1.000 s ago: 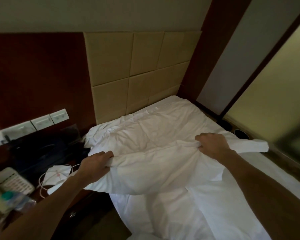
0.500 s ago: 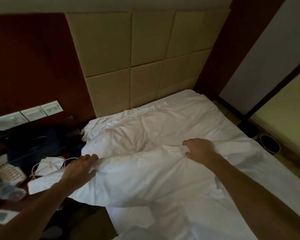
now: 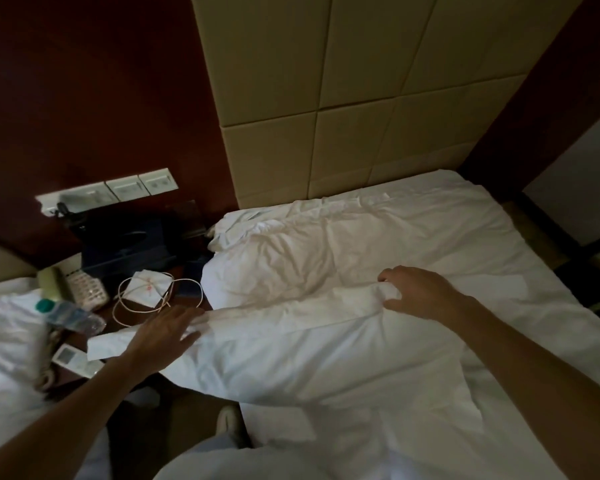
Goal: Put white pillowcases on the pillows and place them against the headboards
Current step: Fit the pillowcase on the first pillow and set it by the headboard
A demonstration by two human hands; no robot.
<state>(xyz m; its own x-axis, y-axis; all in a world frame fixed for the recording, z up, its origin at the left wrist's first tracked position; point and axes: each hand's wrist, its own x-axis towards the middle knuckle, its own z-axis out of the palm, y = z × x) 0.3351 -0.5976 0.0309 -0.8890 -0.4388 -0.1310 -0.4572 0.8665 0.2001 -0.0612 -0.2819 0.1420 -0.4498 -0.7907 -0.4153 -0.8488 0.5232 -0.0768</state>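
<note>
Pillow [image 3: 309, 344] in its white pillowcase is laid crosswise on the bed [image 3: 499, 244], stretched between the two hands and short of the padded headboard [image 3: 343, 116] beyond them. A fold of the pillowcase's far edge is pinched by the right hand [image 3: 418, 292], fingers curled on the cloth, probably so that the loose cloth can be pulled taut along the pillow. The left hand [image 3: 163, 332] is laid flat with fingers spread on the pillow's left end, where a slack flap of the case [image 3: 108, 344] hangs past the mattress edge over the desk [image 3: 184, 271]; that end seems to be held down while the other is tugged. A second white pillow or bunched bedding [image 3: 291, 251] lies beyond the hands, nearer the headboard. Left of the left hand, a plastic bottle [image 3: 71, 315], a telephone [image 3: 84, 289], a remote control [image 3: 73, 358] and a looped cord [image 3: 146, 299] are crowded on the desk. Red marks show on a white packet [image 3: 148, 289] inside the cord's loop, but no writing can be read.
</note>
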